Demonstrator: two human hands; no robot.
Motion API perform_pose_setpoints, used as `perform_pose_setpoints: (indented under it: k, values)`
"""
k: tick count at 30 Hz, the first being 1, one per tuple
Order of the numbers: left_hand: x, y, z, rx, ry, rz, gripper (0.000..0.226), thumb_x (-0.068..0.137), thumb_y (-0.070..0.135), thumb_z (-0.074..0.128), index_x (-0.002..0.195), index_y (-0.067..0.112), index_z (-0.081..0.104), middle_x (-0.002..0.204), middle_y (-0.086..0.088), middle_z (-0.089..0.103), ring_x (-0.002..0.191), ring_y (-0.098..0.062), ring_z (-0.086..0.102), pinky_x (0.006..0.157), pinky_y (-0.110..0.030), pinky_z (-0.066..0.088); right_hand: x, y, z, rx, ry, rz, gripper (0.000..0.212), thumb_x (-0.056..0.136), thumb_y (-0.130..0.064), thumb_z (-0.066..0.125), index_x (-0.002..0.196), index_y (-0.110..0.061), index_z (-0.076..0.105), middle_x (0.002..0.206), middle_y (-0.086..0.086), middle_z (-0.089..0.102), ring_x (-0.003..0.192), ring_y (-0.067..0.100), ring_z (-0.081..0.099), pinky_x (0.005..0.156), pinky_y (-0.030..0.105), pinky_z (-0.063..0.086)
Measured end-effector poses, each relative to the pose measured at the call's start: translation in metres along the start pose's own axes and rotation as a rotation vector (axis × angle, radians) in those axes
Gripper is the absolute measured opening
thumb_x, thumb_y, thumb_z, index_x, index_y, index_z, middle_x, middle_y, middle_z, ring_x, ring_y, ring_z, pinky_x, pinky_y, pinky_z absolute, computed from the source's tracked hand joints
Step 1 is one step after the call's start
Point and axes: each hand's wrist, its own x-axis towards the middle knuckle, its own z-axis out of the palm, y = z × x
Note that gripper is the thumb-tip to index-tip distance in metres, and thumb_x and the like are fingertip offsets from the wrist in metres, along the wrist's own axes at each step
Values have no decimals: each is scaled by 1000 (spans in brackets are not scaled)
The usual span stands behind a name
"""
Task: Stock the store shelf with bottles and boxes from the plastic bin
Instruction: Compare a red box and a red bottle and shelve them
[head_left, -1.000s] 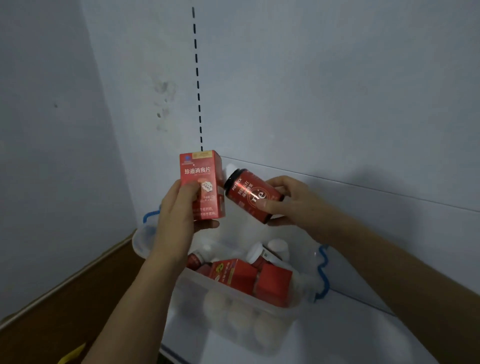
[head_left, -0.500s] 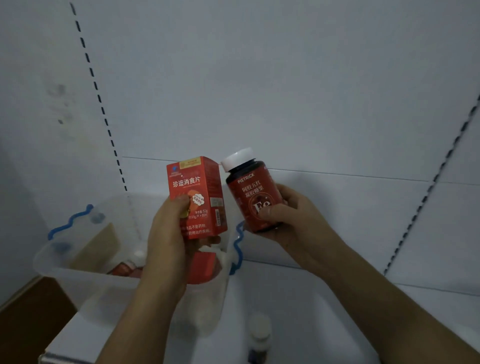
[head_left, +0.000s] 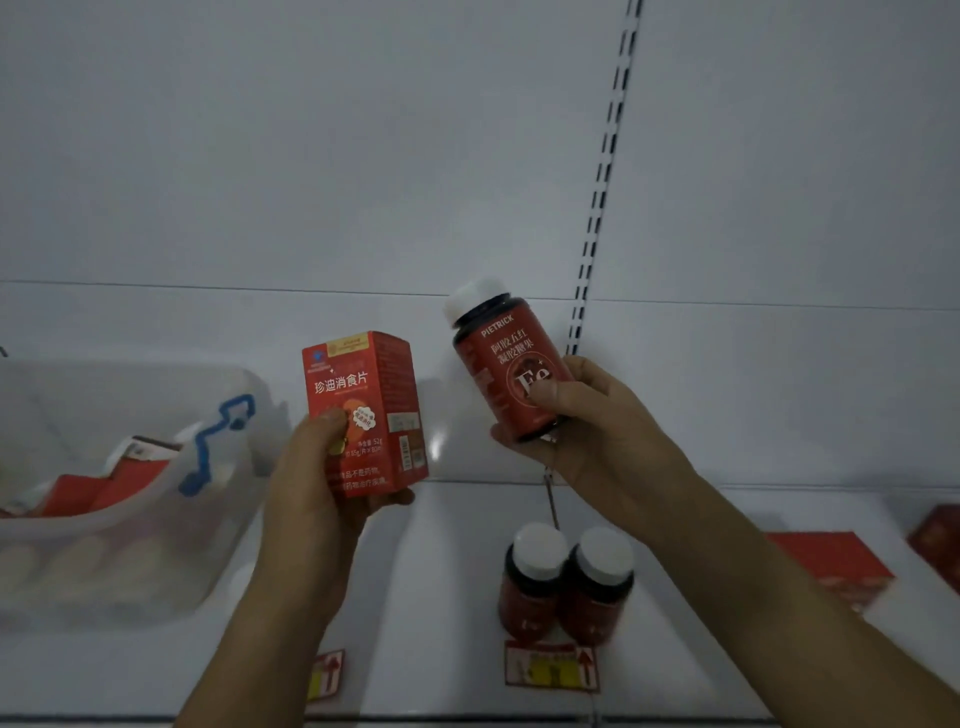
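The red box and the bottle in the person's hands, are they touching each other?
Apart. The head view shows white shelf backing between the red box and the bottle.

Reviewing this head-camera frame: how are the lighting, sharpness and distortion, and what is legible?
Head view: dim, bluish lighting; the red cardboard box in the left hand and the dark red white-capped bottle in the right hand are sharp, labels legible; the translucent plastic bin, two standing red bottles and red boxes at right are blurred; the slotted shelf upright bows from wide-angle distortion.
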Motion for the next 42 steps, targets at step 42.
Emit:
perform_pose_setpoints:
  k: [42]
  values:
    - [-115,-112,59,92,-91,-296,26,104,27,39,110,21,63,88,3,77,82,-14,74,60,-26,57,-93,-29,-169,-1395,-92,122,56,73,-13,82,120,-27,55,114,-8,64,105,13,63,90,38,57]
